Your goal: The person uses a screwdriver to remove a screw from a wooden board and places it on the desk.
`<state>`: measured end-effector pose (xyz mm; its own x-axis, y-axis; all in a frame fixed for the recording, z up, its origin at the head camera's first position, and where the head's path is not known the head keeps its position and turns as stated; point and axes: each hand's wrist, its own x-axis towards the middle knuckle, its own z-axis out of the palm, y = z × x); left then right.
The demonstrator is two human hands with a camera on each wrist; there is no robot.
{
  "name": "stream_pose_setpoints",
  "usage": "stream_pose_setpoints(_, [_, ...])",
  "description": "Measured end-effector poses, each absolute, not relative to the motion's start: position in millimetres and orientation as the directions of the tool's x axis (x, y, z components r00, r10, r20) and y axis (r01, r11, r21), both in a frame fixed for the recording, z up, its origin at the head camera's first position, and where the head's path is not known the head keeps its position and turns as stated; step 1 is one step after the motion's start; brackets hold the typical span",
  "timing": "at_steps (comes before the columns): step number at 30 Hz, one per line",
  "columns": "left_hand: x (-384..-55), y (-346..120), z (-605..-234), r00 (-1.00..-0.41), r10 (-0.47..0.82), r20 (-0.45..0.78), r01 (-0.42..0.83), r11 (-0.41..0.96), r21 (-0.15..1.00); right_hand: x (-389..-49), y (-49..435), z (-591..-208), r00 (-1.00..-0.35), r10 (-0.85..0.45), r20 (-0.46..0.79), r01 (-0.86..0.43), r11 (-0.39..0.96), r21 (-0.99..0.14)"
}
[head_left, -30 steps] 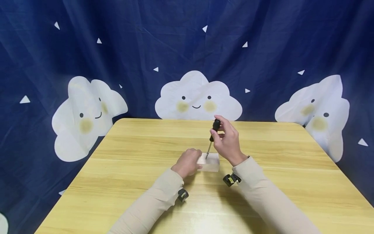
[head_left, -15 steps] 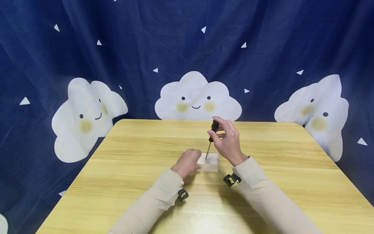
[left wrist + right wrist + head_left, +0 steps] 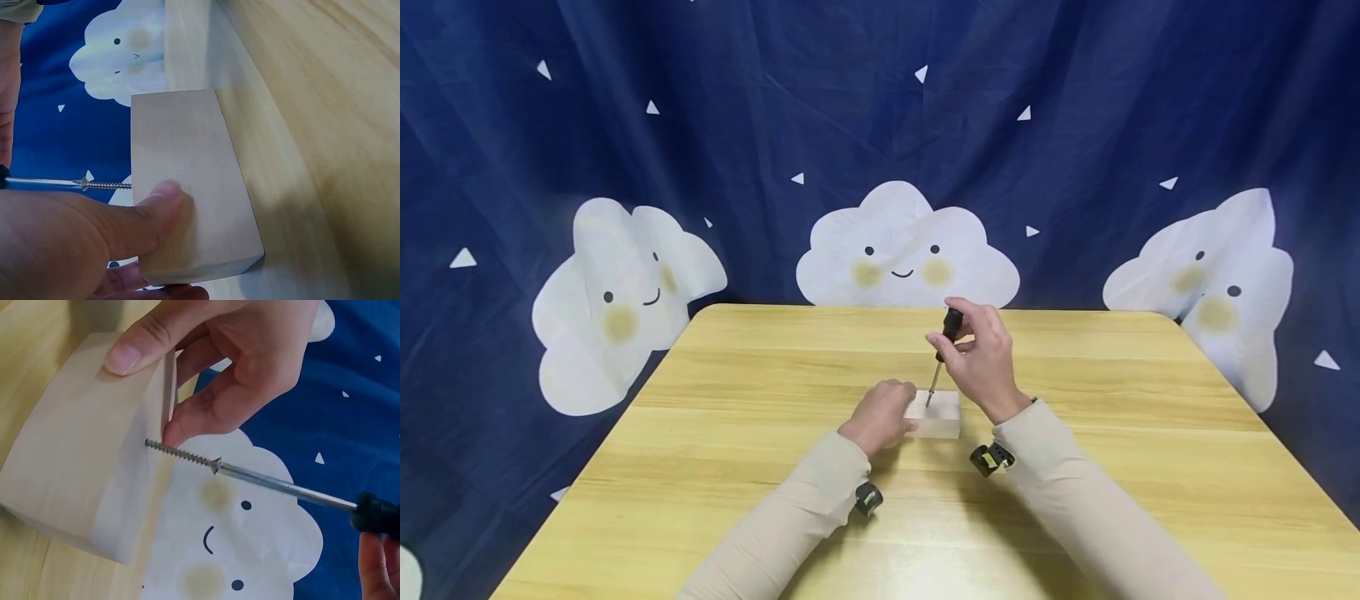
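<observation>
Thumb (image 3: 945, 347) since shifted round the screwdriver (image 3: 952, 324), the right hand (image 3: 987, 362) pinches it above the block (image 3: 938, 425) in head view; left wrist shows the left hand (image 3: 81, 237) gripping the block, right wrist the screw (image 3: 180, 454), in line with the screwdriver, touching the block's top.

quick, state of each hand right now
Left hand: gripping the wooden block between thumb and fingers.
Right hand: holding the screwdriver by its black handle.
</observation>
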<state>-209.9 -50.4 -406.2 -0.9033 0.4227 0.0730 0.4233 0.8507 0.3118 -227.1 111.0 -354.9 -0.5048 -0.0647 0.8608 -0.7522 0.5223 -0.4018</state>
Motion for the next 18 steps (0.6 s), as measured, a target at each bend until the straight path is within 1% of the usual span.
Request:
stream_pose_setpoints(6, [-209.6, -50.9, -406.5, -0.906, 0.417, 0.066, 0.416, 0.855, 0.311, -226.8, 110.1, -355.8, -0.518, -0.082, 0.851, -0.754, 0.514, -0.409])
stream_pose_setpoints(14, [-209.9, -51.8, -406.8, -0.898, 0.431, 0.091, 0.437, 0.848, 0.300, -228.5, 109.4, -356.2, -0.498, -0.107, 0.860, -0.778, 0.494, -0.389])
stream_pose_setpoints(18, [-210.8, -52.3, -406.7, -0.898, 0.430, 0.087, 0.435, 0.846, 0.307, -230.1, 109.2, -356.4, -0.498, -0.124, 0.858, -0.788, 0.478, -0.389])
